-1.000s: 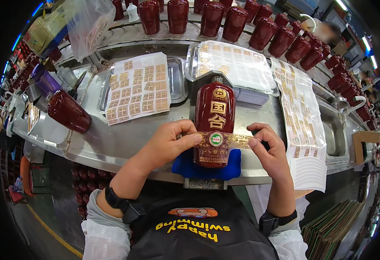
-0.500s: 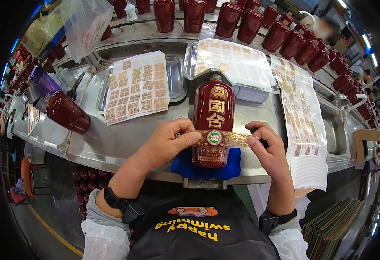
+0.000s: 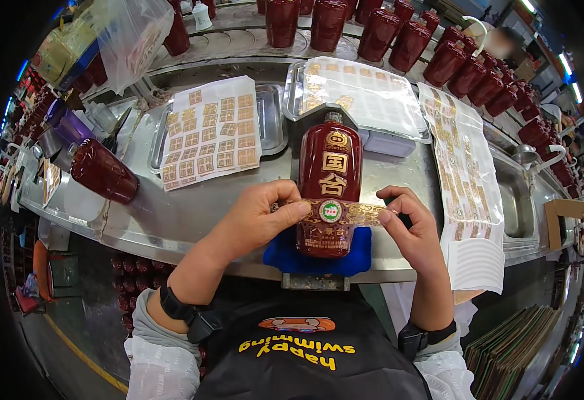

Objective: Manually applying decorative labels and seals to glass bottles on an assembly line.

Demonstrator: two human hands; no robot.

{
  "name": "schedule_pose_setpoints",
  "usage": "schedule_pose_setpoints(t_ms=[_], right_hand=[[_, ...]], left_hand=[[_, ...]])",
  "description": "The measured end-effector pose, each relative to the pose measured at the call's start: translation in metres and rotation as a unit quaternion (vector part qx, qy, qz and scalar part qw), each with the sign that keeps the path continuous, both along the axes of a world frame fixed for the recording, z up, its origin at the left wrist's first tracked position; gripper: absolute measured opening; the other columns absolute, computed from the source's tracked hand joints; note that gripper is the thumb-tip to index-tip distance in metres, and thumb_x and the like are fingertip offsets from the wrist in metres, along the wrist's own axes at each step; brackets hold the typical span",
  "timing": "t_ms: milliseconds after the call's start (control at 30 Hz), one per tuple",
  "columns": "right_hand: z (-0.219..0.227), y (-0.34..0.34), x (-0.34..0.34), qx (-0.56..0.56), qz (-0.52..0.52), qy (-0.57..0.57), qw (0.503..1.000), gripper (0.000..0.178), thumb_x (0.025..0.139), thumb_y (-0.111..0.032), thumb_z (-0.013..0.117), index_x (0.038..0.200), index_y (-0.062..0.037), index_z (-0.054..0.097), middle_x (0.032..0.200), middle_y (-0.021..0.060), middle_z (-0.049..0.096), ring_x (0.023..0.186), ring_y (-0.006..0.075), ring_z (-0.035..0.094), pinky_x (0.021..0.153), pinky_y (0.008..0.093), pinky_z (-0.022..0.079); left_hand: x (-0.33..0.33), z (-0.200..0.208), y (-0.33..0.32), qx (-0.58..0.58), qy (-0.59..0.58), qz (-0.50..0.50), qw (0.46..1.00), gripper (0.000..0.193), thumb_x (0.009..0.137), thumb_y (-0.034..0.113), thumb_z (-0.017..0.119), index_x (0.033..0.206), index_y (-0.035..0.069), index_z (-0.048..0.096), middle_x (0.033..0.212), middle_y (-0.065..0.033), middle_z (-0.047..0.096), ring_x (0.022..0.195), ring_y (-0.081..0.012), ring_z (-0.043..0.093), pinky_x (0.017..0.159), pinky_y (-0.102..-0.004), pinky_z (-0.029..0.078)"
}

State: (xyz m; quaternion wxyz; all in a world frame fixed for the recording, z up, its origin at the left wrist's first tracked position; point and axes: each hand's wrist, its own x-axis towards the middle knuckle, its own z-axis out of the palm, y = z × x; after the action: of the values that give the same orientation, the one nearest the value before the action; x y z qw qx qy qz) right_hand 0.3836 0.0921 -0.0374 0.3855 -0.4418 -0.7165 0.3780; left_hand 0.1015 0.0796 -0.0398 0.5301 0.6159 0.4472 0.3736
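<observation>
A dark red bottle (image 3: 314,160) with raised gold characters lies on its back in front of me, neck pointing away. Its lower end rests over a blue cloth (image 3: 361,255). Across its lower front stretches a clear, gold-patterned label strip (image 3: 365,212) with a green and white round emblem. My left hand (image 3: 260,215) pinches the strip's left end, at the bottle's edge. The right end is pinched by my right hand (image 3: 413,228), off the bottle's right side. Whether the strip's middle touches the glass, I cannot tell.
Sheets of gold stickers lie on a left tray (image 3: 271,120) and a back tray (image 3: 293,93). A long label sheet (image 3: 462,160) drapes over the right edge. Another red bottle (image 3: 102,172) leans at left. Several red bottles (image 3: 378,33) line a curved conveyor (image 3: 238,55) behind.
The bottles on the conveyor have shifted to the right. Both hands and the label strip have hardly moved.
</observation>
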Motion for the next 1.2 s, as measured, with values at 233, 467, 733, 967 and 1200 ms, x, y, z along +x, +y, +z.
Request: schedule_pose_setpoints(t_ms=[233, 467, 733, 967, 1200], right_hand=[[-0.003, 0.001, -0.001, -0.007, -0.004, -0.008, 1.0, 0.016, 0.086, -0.01, 0.068, 0.078, -0.0006, 0.057, 0.107, 0.012, 0.061, 0.085, 0.0133, 0.053, 0.078, 0.0259, 0.044], [-0.019, 0.007, 0.005, 0.037, -0.015, -0.067, 0.997, 0.012, 0.092, -0.01, 0.06, 0.098, -0.0001, 0.062, 0.114, 0.008, 0.059, 0.093, 0.0128, 0.055, 0.085, 0.0278, 0.043], [0.0, -0.003, -0.04, 0.066, 0.023, -0.033, 0.997, 0.053, 0.093, -0.023, 0.065, 0.132, 0.0091, 0.047, 0.125, 0.0226, 0.054, 0.116, 0.0309, 0.056, 0.098, 0.036, 0.043], [-0.001, -0.005, -0.046, 0.059, 0.0, -0.029, 0.998, 0.059, 0.091, -0.023, 0.068, 0.134, 0.0096, 0.046, 0.124, 0.023, 0.054, 0.117, 0.032, 0.056, 0.099, 0.0369, 0.044], [0.0, -0.006, -0.048, 0.039, -0.007, -0.021, 0.999, 0.06, 0.09, -0.023, 0.069, 0.135, 0.0094, 0.045, 0.125, 0.0217, 0.053, 0.117, 0.0301, 0.055, 0.099, 0.0364, 0.044]], left_hand=[[0.001, 0.008, -0.001, -0.007, 0.053, 0.003, 0.999, 0.018, 0.09, 0.019, 0.065, 0.082, 0.003, 0.06, 0.076, 0.0033, 0.055, 0.074, -0.0052, 0.047, 0.067, -0.0234, 0.041], [0.001, 0.009, -0.001, -0.004, 0.055, -0.002, 0.998, 0.018, 0.09, 0.018, 0.065, 0.082, 0.003, 0.06, 0.075, 0.0029, 0.056, 0.073, -0.0052, 0.047, 0.067, -0.0236, 0.041], [-0.001, 0.007, 0.0, -0.011, 0.028, -0.008, 1.0, 0.018, 0.091, 0.018, 0.065, 0.082, 0.003, 0.06, 0.075, 0.0027, 0.055, 0.072, -0.0056, 0.047, 0.065, -0.0242, 0.041], [0.001, 0.007, -0.002, -0.002, 0.032, -0.001, 0.999, 0.018, 0.09, 0.017, 0.065, 0.082, 0.002, 0.06, 0.074, 0.0018, 0.055, 0.072, -0.0058, 0.048, 0.065, -0.0247, 0.041], [0.003, 0.004, -0.003, 0.023, 0.045, 0.017, 0.999, 0.019, 0.089, 0.017, 0.065, 0.08, 0.002, 0.06, 0.071, 0.0014, 0.055, 0.069, -0.0058, 0.047, 0.063, -0.0249, 0.041]])
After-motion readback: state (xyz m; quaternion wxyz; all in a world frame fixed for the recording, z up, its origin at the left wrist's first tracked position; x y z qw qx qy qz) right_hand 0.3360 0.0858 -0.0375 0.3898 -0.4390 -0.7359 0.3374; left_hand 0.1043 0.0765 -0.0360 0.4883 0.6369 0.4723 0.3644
